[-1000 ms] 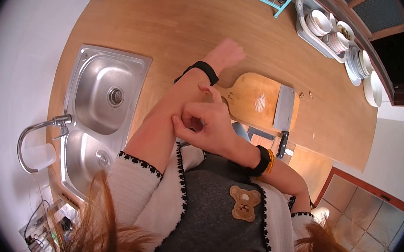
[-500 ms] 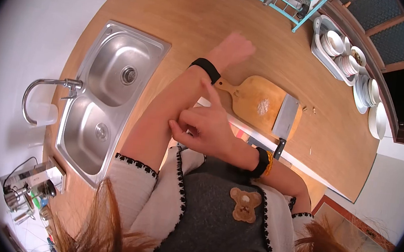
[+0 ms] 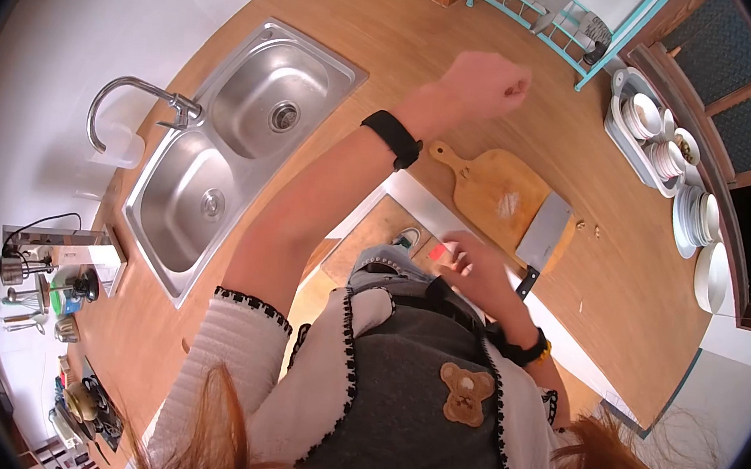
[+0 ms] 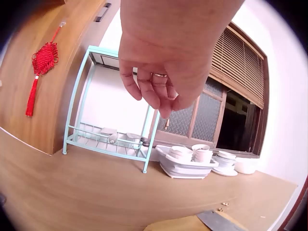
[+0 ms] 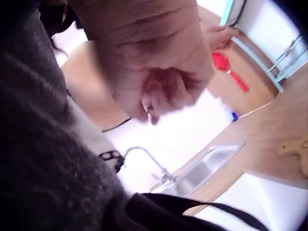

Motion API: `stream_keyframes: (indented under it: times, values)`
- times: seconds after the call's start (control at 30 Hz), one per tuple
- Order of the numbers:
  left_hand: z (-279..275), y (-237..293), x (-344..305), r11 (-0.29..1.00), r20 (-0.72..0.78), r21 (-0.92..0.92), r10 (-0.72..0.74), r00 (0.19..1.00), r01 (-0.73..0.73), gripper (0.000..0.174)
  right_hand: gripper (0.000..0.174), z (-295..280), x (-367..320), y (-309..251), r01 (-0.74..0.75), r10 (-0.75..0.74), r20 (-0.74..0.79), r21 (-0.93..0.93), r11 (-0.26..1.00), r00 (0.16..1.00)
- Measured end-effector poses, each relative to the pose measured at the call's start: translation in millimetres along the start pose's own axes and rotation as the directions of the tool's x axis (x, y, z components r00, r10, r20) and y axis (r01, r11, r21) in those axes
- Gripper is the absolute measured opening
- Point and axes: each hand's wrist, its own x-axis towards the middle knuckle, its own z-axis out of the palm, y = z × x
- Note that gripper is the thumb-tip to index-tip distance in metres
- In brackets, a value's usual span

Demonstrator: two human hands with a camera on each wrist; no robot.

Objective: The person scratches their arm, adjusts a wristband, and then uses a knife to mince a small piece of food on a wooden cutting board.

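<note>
My left hand hangs over the counter with loosely curled fingers and nothing in it, a ring showing in the left wrist view. In the head view my right hand is held near the waist, in front of the counter's edge, its fingers loosely bent and empty; the right wrist view shows that hand close up, partly blurred. A wooden cutting board lies on the counter between the two hands. Across its right end rests a cleaver, black handle towards the body.
A double sink with a tap is on the left. At the back stand a turquoise rack and a grey basket of bowls. Plates are beside the basket; utensils stand far left.
My right hand has left the left forearm and moved down and right to the waist. My left hand has moved right and slightly up in the head view, which has turned.
</note>
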Motion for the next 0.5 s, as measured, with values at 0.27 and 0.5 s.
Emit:
stream_keyframes:
  times: [0.27, 0.5]
  values:
    - [-2.8, 27.3, -10.4, 0.528, 0.292, -0.708, -0.384, 0.876, 0.468, 0.017, 0.041, -25.6, -138.7, 147.9, -0.324, 0.438, -0.373, 0.331, 0.886, 0.818]
    - [18.2, 45.1, -30.4, 0.229, 0.405, -0.810, -0.448, 0.797, 0.540, 0.016, 0.045, -15.5, -156.7, 221.0, -0.450, 0.390, -0.664, 0.089, 0.889, 0.638]
